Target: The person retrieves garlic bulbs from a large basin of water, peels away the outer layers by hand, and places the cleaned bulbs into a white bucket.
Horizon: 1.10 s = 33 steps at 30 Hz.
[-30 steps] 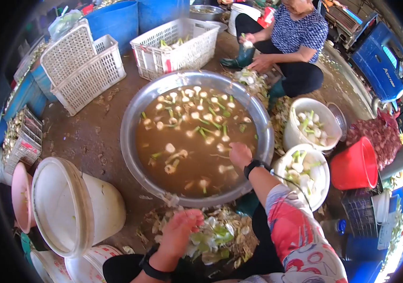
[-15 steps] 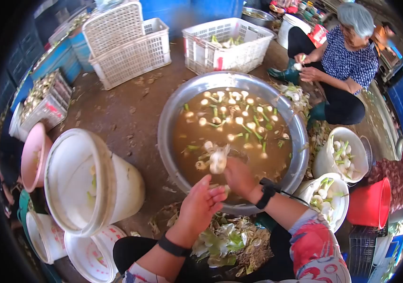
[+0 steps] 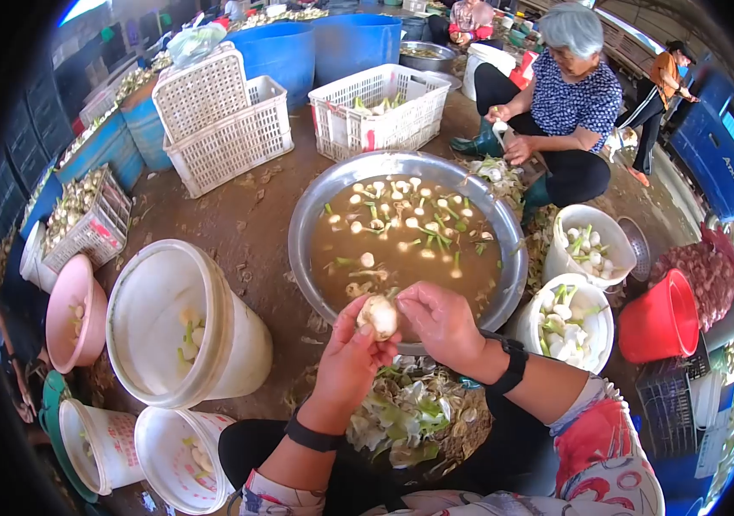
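A pale bulb sits pinched between the left hand and right hand, over the near rim of the metal basin. Peel best above the heap of trimmings, gripping firmly since it looks wet.

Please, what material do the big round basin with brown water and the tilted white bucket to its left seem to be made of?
The big round silver basin looks like metal, probably steel or aluminium: its rim shines and reflects light. The tilted white bucket looks like plastic: its wall is smooth, dull and evenly coloured.
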Each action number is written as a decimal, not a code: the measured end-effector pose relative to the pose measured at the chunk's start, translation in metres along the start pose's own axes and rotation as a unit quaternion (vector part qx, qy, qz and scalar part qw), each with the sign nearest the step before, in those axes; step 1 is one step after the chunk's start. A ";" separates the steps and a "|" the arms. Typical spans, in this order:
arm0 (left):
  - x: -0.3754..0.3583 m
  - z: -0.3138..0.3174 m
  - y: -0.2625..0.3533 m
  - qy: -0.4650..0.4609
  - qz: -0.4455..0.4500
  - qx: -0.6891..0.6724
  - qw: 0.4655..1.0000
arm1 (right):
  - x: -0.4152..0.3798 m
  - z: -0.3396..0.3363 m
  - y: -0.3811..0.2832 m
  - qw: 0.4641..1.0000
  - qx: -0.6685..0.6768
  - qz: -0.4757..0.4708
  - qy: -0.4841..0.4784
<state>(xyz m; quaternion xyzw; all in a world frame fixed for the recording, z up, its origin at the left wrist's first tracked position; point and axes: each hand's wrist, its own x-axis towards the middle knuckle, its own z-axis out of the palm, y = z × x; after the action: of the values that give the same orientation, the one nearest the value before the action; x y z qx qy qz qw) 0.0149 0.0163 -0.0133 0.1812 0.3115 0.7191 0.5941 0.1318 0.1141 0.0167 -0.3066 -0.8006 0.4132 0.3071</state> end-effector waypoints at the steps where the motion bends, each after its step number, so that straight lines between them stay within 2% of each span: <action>1: -0.004 0.003 0.007 -0.003 -0.022 -0.069 0.997 | 0.002 -0.001 0.000 1.000 0.000 -0.003 0.005; 3: -0.006 -0.008 0.022 -0.031 -0.005 -0.108 0.994 | 0.010 -0.003 0.020 0.987 -0.144 0.038 0.061; 4: -0.006 -0.014 0.028 -0.057 0.012 -0.150 0.987 | 0.018 -0.013 0.060 0.957 -0.286 -0.044 0.011; 6: -0.005 -0.021 0.036 -0.046 0.028 -0.155 0.986 | 0.019 -0.022 0.078 0.945 -0.300 0.079 -0.099; 7: -0.005 -0.025 0.037 -0.042 0.007 -0.169 0.985 | 0.019 -0.018 0.076 0.944 -0.305 0.071 -0.102; 9: -0.005 -0.030 0.036 -0.030 -0.029 -0.188 0.981 | 0.009 -0.005 0.030 0.958 -0.247 -0.137 0.041; 10: -0.005 -0.033 0.035 -0.028 -0.033 -0.190 0.981 | 0.006 -0.004 0.014 0.959 -0.249 -0.133 0.039; 12: -0.002 -0.037 0.031 -0.083 -0.070 -0.223 0.969 | 0.005 -0.007 -0.014 0.986 -0.114 -0.077 -0.091; 13: -0.002 -0.036 0.030 -0.082 -0.071 -0.225 0.968 | 0.002 -0.007 -0.020 0.989 -0.102 0.000 -0.108; 14: -0.001 -0.034 0.031 -0.091 -0.094 -0.224 0.966 | 0.001 -0.008 -0.020 0.989 -0.104 0.000 -0.109; 16: 0.002 -0.035 0.028 -0.098 -0.114 -0.232 0.961 | -0.002 -0.010 -0.019 0.980 -0.060 0.107 -0.158; 17: 0.004 -0.041 0.026 -0.145 -0.144 -0.236 0.950 | -0.006 -0.009 -0.016 0.978 -0.064 0.109 -0.164; 18: 0.005 -0.043 0.025 -0.193 -0.172 -0.238 0.936 | -0.011 -0.007 -0.012 0.971 0.001 0.164 -0.173; 19: 0.006 -0.041 0.024 -0.192 -0.170 -0.241 0.936 | -0.015 -0.006 -0.009 0.957 0.066 0.217 -0.180; 21: 0.002 -0.034 0.025 -0.111 -0.139 -0.115 0.977 | -0.019 -0.008 -0.007 0.954 0.103 0.226 -0.166; 22: 0.000 -0.027 0.023 -0.109 -0.139 -0.115 0.977 | -0.020 -0.009 -0.006 0.951 0.141 0.235 -0.146; 23: -0.002 -0.017 0.020 -0.053 -0.041 0.057 0.996 | -0.018 -0.015 -0.006 0.941 0.155 0.258 -0.153; 24: -0.003 -0.011 0.018 0.003 0.059 0.226 0.972 | -0.020 -0.017 -0.006 0.941 0.157 0.259 -0.150; 26: -0.003 -0.014 0.017 -0.023 0.041 0.234 0.971 | -0.022 -0.018 -0.006 0.929 0.264 0.222 -0.137; 27: -0.003 -0.017 0.014 -0.034 0.010 0.237 0.971 | -0.024 -0.017 -0.009 0.928 0.266 0.223 -0.133; 29: -0.004 -0.016 0.010 -0.046 -0.026 0.243 0.969 | -0.025 -0.015 -0.018 0.972 0.150 0.161 -0.081; 30: -0.006 -0.013 0.009 -0.078 -0.018 0.216 0.973 | -0.022 -0.016 -0.015 0.972 0.156 0.163 -0.073; 31: -0.007 -0.009 0.006 -0.111 -0.015 0.189 0.976 | -0.016 -0.017 -0.008 0.999 -0.042 0.027 0.003; 32: -0.006 -0.008 0.004 -0.120 -0.027 0.200 0.972 | -0.010 -0.018 0.001 0.962 -0.239 -0.104 0.082; 33: -0.005 -0.007 0.002 -0.139 -0.030 0.185 0.972 | -0.003 -0.019 0.014 0.963 -0.233 -0.091 0.099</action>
<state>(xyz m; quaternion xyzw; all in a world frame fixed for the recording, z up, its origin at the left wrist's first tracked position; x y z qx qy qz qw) 0.0103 0.0095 -0.0170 0.3770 0.3588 0.5982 0.6093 0.1513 0.1279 0.0132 -0.3345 -0.8651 0.1527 0.3411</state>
